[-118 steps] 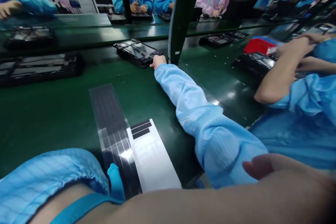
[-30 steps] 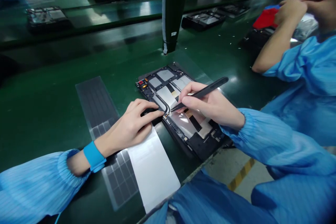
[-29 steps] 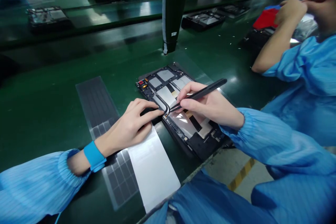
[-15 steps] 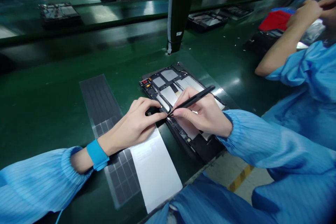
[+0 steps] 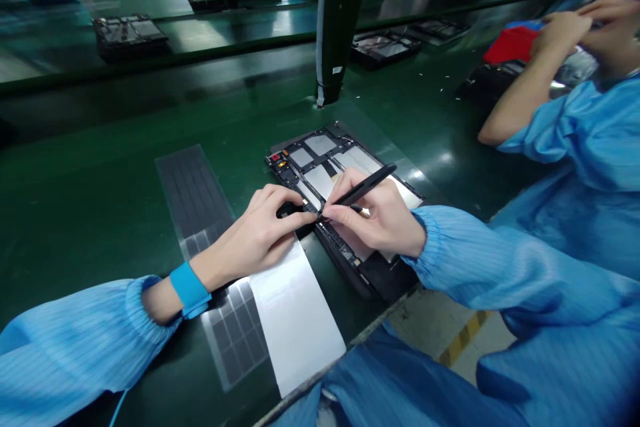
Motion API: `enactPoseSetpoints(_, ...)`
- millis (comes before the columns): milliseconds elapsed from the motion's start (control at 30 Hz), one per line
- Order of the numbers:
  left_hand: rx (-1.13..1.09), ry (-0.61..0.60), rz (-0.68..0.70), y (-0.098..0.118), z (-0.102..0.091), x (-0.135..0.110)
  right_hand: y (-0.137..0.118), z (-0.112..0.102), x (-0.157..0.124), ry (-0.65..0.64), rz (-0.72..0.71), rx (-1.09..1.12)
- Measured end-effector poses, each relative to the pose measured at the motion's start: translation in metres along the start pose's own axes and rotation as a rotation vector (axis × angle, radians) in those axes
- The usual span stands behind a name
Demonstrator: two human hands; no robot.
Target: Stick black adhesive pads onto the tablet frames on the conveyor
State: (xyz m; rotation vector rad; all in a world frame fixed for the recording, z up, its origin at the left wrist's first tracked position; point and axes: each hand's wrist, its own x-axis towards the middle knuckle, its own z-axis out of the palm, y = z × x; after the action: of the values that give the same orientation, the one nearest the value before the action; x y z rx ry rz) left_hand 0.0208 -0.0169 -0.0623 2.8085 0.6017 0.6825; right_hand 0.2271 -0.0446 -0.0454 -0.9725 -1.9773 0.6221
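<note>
Work looks part-way through, to my eye: the uncovered device (image 5: 357,159) lies flat at the centre of my view, its inside bared. My right hand (image 5: 380,217) pinches a slim black tool (image 5: 367,185) narrowly between thumb and fingers, the shaft leaning back towards two o'clock and the tip down at the device's eight o'clock edge, near the end of a curved black cable (image 5: 314,193). My left hand (image 5: 255,233) rests at the nine o'clock side, thumb and forefinger arched apart with their tips at that same edge; I cannot tell whether they hold anything. What seems done is the cable lying along its path; what seems left is the spot under my fingertips, which hide whether that end is fixed. At eight o'clock of the device, passing beneath my left forearm, a sheet of dark pieces (image 5: 193,187) bears plenty of them, and at seven o'clock lies a white sheet (image 5: 297,313), its far end hidden by my left hand
</note>
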Motion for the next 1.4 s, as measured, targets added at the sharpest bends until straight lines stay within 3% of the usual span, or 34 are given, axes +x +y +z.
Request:
enactPoseSetpoints(267,-0.004,-0.007,0.015,0.002,-0.001,0.000,-0.001,-0.002,-0.002,0.054,-0.009,-0.017)
enactPoseSetpoints(600,-0.003,-0.026,0.035,0.002,-0.001,0.001,-0.001,0.001,0.000,0.026,-0.031,-0.029)
enactPoseSetpoints(867,-0.004,-0.003,0.037,0.001,-0.001,-0.002,-0.003,-0.001,0.000,0.147,0.103,0.090)
enactPoseSetpoints(1133,-0.029,0.081,-0.014,0.001,-0.005,0.002,0.001,-0.002,0.000,0.167,0.246,0.281)
enactPoseSetpoints(1233,-0.042,0.074,-0.120,0.001,-0.024,-0.001,-0.001,-0.011,0.006,0.056,0.277,0.314)
enactPoseSetpoints(1400,-0.159,-0.152,-0.353,-0.003,-0.046,-0.018,-0.015,-0.006,0.026,-0.200,0.237,0.270)
